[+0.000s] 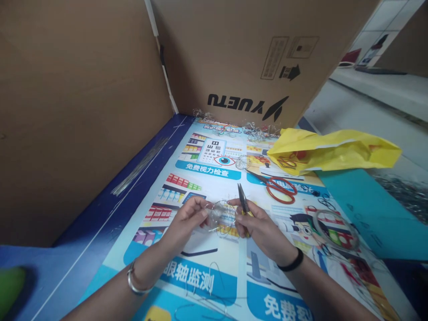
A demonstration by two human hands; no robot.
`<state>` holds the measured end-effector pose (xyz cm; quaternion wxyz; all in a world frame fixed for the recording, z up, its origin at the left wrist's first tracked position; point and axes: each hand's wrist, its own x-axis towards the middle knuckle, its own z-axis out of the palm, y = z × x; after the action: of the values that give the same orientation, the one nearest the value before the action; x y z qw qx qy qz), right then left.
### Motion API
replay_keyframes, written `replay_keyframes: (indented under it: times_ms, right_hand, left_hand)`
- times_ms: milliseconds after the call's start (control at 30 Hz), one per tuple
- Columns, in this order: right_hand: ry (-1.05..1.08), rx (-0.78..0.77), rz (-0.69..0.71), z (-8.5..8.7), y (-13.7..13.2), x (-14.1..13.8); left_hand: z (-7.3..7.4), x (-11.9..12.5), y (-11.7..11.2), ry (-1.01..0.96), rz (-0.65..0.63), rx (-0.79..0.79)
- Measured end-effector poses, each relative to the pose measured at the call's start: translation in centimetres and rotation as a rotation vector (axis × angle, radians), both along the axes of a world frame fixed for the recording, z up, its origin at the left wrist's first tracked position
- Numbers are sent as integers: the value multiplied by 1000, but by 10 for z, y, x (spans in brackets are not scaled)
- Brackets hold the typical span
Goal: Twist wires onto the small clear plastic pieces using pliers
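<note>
Head view: left hand (186, 219) pinching one side of a small wire ring (223, 217) between thumb and fingertips, fingers closed on the wire, silver bangle (135, 281) at the wrist. Right hand (260, 225) gripping the ring's other side while clenched round yellow-handled pliers (244, 201), dark tips pointing up and away; black band (291, 264) at that wrist. Wire ring held just above a printed eye-care poster (207, 169) covering the table, midway between both hands. Red-handled scissors (278, 186) lying flat on the poster beyond the right hand, near a crumpled yellow plastic bag (331, 149). Coil of thin wire (336, 228) resting to the right, well apart from the hands. Loose bent wire pieces (207, 285) scattered on the poster below the forearms. Bundle of straight wire lengths (138, 167) lying on the blue edge at left. Cardboard box (254, 58) with printed lettering standing at the back, small tangled wire shapes (247, 129) lined along its foot.
</note>
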<state>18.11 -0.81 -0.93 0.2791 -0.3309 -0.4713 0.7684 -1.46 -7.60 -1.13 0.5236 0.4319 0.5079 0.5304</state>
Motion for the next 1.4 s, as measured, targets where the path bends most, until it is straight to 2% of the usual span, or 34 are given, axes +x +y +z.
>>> replay_keyframes:
  times_ms: [400, 733, 1400]
  right_hand:
    - [26, 11, 4, 0, 0, 0]
    - [28, -17, -2, -1, 1, 1]
    - [36, -28, -4, 3, 1, 0]
  left_hand:
    - [-3, -2, 0, 8, -41, -56]
    - [-2, -3, 1, -19, -103, -31]
    - [-5, -3, 1, -78, -80, -32]
